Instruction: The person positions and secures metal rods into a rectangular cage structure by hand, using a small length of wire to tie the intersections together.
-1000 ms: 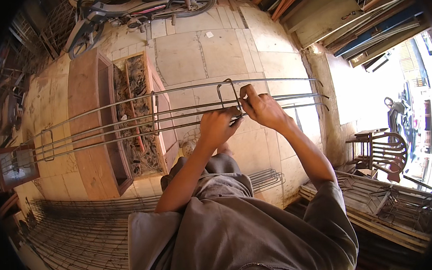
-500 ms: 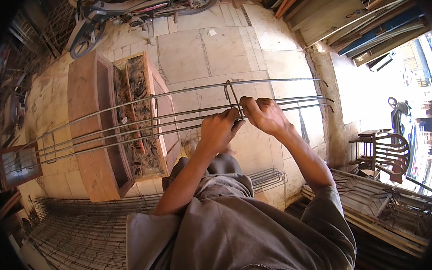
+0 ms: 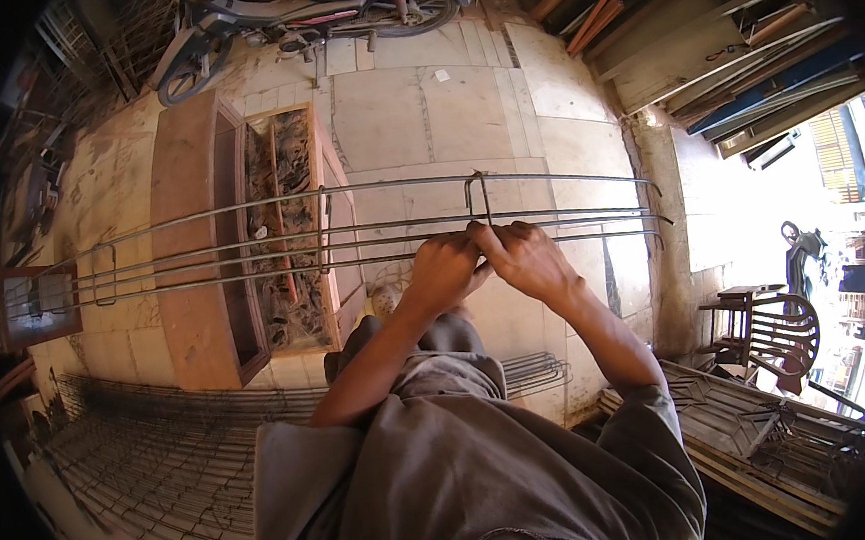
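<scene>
Since the earlier frame, the R hand [image 3: 532,263] has come down & in vs. the rebar cage [image 3: 396,182], now right up against the L hand [image 3: 447,269]; the stirrup [image 3: 485,198] they work at shows less lean.

From my end: grip is together, both sets of fingers bunched at the near, lower side of that stirrup, R index & thumb over the L fingertips. Can't tell what the fingertips pinch, if anything; they're hidden behind the knuckles.

Key relation, as I judge it: stirrup stands just beyond the grip, away from the body, its legs running across the bars; its R leg drops to where the hands meet, so R hand is a touch nearer. Cage's long axis runs L–R across both forearms, approx. square to the wearer, w/ hooked bar ends out past the R hand.

Further out, I've got a 2nd stirrup [image 3: 323,233] to the L & a 3rd stirrup [image 3: 115,272] well apart, far L. Under the cage on that side: a brown wooden cabinet [image 3: 186,247] w/ an open wooden box [image 3: 340,296] of dark debris beside it; can't tell if the cage rests on either. Motorbike [image 3: 315,17] at top, slatted wooden chair [image 3: 788,330] off R, stacked rebar [image 3: 165,459] lower L.
</scene>
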The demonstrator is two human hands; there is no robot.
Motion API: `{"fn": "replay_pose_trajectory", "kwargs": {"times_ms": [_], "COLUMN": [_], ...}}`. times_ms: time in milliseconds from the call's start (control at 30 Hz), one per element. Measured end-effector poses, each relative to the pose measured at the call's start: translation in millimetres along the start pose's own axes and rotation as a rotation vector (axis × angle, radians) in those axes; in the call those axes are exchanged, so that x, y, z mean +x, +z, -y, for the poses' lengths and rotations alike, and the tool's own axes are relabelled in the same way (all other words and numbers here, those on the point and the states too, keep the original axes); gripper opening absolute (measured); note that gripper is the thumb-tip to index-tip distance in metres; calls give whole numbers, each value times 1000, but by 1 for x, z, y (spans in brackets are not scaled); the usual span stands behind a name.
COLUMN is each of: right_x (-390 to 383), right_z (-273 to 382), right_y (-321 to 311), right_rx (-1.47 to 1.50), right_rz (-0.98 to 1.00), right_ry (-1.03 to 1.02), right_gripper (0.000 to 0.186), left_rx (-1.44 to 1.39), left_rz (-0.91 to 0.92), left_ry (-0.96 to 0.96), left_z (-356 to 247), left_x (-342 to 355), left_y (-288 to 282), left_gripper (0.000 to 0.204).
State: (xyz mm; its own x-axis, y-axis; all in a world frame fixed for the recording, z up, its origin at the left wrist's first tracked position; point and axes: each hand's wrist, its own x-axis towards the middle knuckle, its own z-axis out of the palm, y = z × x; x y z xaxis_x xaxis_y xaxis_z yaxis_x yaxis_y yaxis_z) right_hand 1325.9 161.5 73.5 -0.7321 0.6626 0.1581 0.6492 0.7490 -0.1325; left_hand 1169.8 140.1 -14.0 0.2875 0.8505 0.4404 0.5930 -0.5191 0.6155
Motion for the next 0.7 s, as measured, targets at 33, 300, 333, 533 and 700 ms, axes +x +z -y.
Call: {"fn": "replay_pose_trajectory", "kwargs": {"times_ms": [33, 300, 333, 533, 700], "right_x": [1, -17, -22, -27, -35], "right_z": [-3, -13, -17, 1, -13], "right_y": [3, -5, -3, -3, 18], "right_rx": [1, 573, 552, 708, 720], "right_rz": [-18, -152, -220, -101, -140], "right_ry": [3, 458, 450, 418, 399], "right_gripper": [40, 22, 21, 20, 11], "left_rx": [6, -138, -146, -168, -132], "left_rz": [18, 28, 30, 162, 172], "left_ry": [-20, -147, -140, -181, -171], "left_z": [0, -18, -18, -11, -12], "left_x": [0, 13, 14, 12, 14], "left_y": [0, -16, -18, -23, -23], "left_gripper": [19, 16, 17, 21, 25]}}
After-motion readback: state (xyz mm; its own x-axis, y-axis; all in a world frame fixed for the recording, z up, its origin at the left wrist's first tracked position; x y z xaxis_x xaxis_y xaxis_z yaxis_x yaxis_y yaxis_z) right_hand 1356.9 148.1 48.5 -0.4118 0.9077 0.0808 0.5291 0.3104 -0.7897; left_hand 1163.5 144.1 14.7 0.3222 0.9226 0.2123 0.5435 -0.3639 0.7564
